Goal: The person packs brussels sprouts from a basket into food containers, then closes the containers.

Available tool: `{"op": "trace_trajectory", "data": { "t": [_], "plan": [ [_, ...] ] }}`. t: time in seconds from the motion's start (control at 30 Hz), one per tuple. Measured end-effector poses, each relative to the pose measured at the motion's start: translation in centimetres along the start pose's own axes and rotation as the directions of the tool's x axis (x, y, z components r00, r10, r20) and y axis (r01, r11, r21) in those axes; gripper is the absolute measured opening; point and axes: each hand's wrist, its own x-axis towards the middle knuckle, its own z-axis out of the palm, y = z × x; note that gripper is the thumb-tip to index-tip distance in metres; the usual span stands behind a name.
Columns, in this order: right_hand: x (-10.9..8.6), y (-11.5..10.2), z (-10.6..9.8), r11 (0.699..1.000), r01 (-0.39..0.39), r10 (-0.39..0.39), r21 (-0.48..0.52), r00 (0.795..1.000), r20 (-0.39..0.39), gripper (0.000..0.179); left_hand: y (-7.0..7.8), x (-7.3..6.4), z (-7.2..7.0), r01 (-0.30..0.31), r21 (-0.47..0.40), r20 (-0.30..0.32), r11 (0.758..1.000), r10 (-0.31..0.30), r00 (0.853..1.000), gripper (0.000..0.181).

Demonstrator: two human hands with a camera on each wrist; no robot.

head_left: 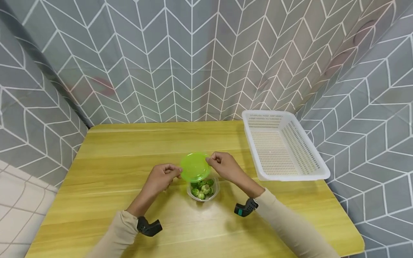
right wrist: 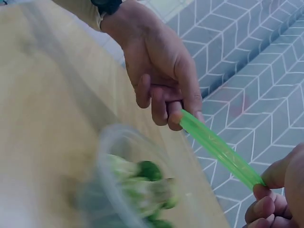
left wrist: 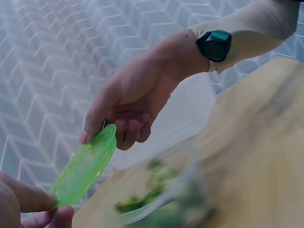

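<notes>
A round, see-through green lid [head_left: 195,167] is held between both hands. My left hand [head_left: 164,177] pinches its left edge between thumb and fingers. On the opposite edge, my right hand [head_left: 224,165] pinches it the same way. Just below and nearer to me stands a clear plastic bowl [head_left: 217,192] on the table, with several Brussels sprouts [head_left: 205,189] inside. In the head view the lid overlaps the bowl's far rim; both wrist views show it tilted and raised above the bowl [right wrist: 102,156].
A white perforated plastic basket [head_left: 272,152] stands at the table's far right corner, beyond my right hand. The wooden table [head_left: 129,150] is backed by a grey curtain with white zigzag lines [head_left: 180,64]. Black devices are strapped to both wrists.
</notes>
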Motion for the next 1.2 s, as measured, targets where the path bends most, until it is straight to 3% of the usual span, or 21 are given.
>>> {"op": "trace_trajectory", "data": {
  "t": [0.13, 0.27, 0.63, 0.97, 1.2],
  "plan": [
    [-2.9, 1.4, 0.3, 0.999, -0.041, 0.042, 0.031, 0.998, -0.042, 0.03, -0.2, -1.5, 1.8, -0.048, 0.068, 0.016, 0.997, 0.047, 0.999, 0.022],
    [-4.1, 2.6, 0.9, 0.996, -0.067, 0.069, 0.055, 0.997, -0.04, 0.032, -0.9, -2.2, 2.9, -0.099, 0.1, 0.013, 0.99, 0.098, 0.995, 0.023],
    [-4.3, 4.2, 1.9, 0.999, -0.035, 0.037, 0.034, 0.998, -0.044, 0.03, -1.5, -2.3, 3.6, -0.123, 0.15, 0.0, 0.981, 0.125, 0.992, 0.028],
    [-4.6, 4.5, 2.4, 0.999, -0.01, 0.007, -0.041, 0.998, -0.058, 0.027, -1.3, -2.1, 3.7, -0.178, 0.248, 0.012, 0.952, 0.181, 0.983, 0.022],
    [-4.5, 4.5, 2.4, 0.998, -0.021, 0.018, -0.06, 0.999, -0.048, 0.025, -1.8, -2.0, 3.5, -0.12, 0.194, 0.06, 0.974, 0.11, 0.992, 0.024]
  ]
}}
